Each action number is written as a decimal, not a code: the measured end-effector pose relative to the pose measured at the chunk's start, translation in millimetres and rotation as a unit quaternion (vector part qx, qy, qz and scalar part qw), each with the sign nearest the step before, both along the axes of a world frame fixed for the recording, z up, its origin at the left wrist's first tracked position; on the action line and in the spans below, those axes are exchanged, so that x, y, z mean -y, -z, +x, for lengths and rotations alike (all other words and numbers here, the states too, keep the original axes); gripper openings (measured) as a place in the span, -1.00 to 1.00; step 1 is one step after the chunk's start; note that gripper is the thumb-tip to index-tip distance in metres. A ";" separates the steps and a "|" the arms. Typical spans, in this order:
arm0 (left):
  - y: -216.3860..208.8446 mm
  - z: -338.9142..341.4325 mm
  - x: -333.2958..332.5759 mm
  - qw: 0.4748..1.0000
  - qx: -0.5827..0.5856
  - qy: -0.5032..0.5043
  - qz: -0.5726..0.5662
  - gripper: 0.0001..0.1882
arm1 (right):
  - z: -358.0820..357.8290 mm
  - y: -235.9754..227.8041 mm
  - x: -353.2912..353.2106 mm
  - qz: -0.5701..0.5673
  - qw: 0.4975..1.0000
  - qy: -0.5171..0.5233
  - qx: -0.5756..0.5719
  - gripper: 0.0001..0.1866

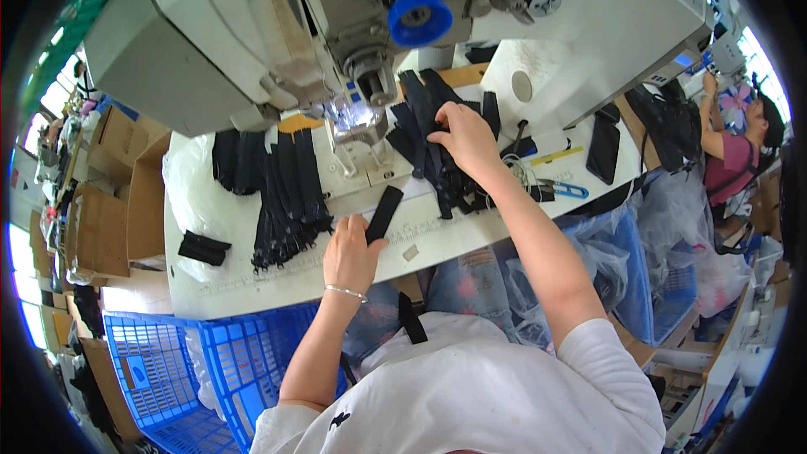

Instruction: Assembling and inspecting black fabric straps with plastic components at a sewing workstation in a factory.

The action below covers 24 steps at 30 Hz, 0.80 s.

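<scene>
My left hand [349, 254] grips a short black fabric strip [384, 213] between thumb and fingers, just over the near edge of the sewing table. Farther right, my right hand [467, 139] pinches at the top of a pile of black zippers [437, 170]; its fingertips are partly lost against the dark tape. A second bunch of black zippers [290, 189] lies fanned out left of the needle area, pulls toward me. The sewing machine [361, 130] stands over the table between the two piles, its lamp lit.
A folded black piece [203, 247] lies at the table's left, by a clear plastic bag [187, 170]. Blue-handled snips [565, 189], a yellow strip [555, 155] and a phone [603, 150] are at right. Blue crate [220, 361] below left. Another person [730, 151] works far right.
</scene>
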State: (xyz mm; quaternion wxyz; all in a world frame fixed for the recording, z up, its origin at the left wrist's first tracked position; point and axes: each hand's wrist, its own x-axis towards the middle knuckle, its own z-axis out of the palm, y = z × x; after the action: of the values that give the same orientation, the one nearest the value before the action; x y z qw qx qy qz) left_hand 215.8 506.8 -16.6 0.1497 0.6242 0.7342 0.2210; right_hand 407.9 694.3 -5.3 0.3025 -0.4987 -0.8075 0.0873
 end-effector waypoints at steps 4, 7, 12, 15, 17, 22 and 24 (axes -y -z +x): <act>-4.1 -4.1 -3.2 1.000 -0.017 -0.003 -0.005 -0.64 | 5.7 -18.1 0.0 -0.081 0.985 0.044 -0.143 -0.76; -5.6 -1.5 -2.0 0.998 -0.045 -0.014 0.030 -0.65 | 20.1 -24.7 2.0 -0.269 0.875 -0.017 -0.402 -0.76; -4.9 -6.2 -0.9 0.996 -0.063 -0.006 0.058 -0.63 | 33.4 -43.1 37.6 -0.425 0.683 -0.108 -0.584 -0.82; -12.9 -1.6 -2.0 0.974 -0.138 -0.003 0.182 -0.64 | 32.8 -41.8 60.9 -0.431 0.649 -0.093 -0.621 -0.88; -31.4 10.1 -8.1 0.987 0.005 0.022 0.161 -0.66 | 31.3 -40.2 71.3 -0.386 0.692 -0.100 -0.602 -0.89; -54.2 32.5 -15.9 0.849 0.521 0.088 0.028 -0.74 | 19.0 -47.6 113.8 -0.266 0.835 -0.089 -0.474 -0.89; -54.2 39.8 -17.5 0.800 0.594 0.089 0.021 -0.68 | 20.2 -52.0 126.9 -0.276 0.844 -0.090 -0.452 -0.88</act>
State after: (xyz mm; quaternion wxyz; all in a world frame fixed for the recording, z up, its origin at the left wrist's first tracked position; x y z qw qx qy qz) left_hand 255.6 524.3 37.6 0.5619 0.4362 0.4381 0.5496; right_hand 428.1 567.4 46.6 0.4743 -0.3919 -0.5655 0.5493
